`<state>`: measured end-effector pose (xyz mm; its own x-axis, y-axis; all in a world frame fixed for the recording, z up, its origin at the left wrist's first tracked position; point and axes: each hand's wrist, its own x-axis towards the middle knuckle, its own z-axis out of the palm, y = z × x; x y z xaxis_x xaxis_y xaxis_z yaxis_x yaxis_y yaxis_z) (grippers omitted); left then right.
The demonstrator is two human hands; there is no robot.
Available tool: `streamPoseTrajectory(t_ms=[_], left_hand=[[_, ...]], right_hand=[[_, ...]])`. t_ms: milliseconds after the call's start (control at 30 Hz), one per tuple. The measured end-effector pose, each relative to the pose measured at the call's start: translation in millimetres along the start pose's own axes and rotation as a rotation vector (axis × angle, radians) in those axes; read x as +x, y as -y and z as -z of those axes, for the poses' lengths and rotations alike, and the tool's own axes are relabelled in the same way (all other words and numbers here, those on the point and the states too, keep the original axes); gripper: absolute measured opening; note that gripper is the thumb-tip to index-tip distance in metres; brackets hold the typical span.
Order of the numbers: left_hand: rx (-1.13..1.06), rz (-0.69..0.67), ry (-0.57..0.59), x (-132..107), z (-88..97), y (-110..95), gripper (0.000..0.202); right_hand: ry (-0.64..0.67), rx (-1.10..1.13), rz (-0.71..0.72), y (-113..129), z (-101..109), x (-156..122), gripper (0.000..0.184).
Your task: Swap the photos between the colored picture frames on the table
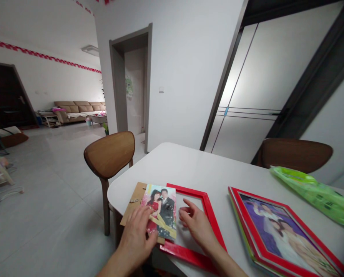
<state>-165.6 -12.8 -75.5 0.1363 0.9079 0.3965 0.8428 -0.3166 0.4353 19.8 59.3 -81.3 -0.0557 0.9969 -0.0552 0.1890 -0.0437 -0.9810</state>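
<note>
A printed photo (167, 209) of a couple lies on a brown backing board (131, 207) with small metal clips, at the table's near left corner. My left hand (138, 227) rests on the photo's left side and the board, its fingers spread. Partly under the photo and board is an empty red picture frame (208, 206). Over the frame's opening hovers my right hand (196, 223), index finger stretched out and the others loosely curled, with nothing seen in it. The frame's left side is hidden by the photo and board.
A stack of red-framed pictures (271, 250) lies on the white table (186, 161) to the right. Beyond it is a green plastic bag (318, 196). One wooden chair (111, 154) stands at the left, another chair (295, 154) at the far right.
</note>
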Motion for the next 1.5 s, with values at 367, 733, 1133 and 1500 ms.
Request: streamPoseTrajectory(t_ms=[367, 733, 1133, 1500], left_hand=[[-0.410, -0.106, -0.209, 34, -14.4, -30, 0.044], [-1.187, 0.436, -0.160, 41, -28.5, -61, 0.051], [-0.353, 0.132, 0.231, 18, -27.0, -45, 0.053], [-0.152, -0.034, 0.321, 17, -29.3, -44, 0.042]], right_hand=[[0.168, 0.424, -0.014, 67, -15, -15, 0.034], [-0.108, 0.412, -0.140, 11, 36, -3, 0.043], [-0.090, 0.024, -0.121, -10, 52, 22, 0.046], [-0.130, -0.499, 0.024, -4, 52, 24, 0.041]])
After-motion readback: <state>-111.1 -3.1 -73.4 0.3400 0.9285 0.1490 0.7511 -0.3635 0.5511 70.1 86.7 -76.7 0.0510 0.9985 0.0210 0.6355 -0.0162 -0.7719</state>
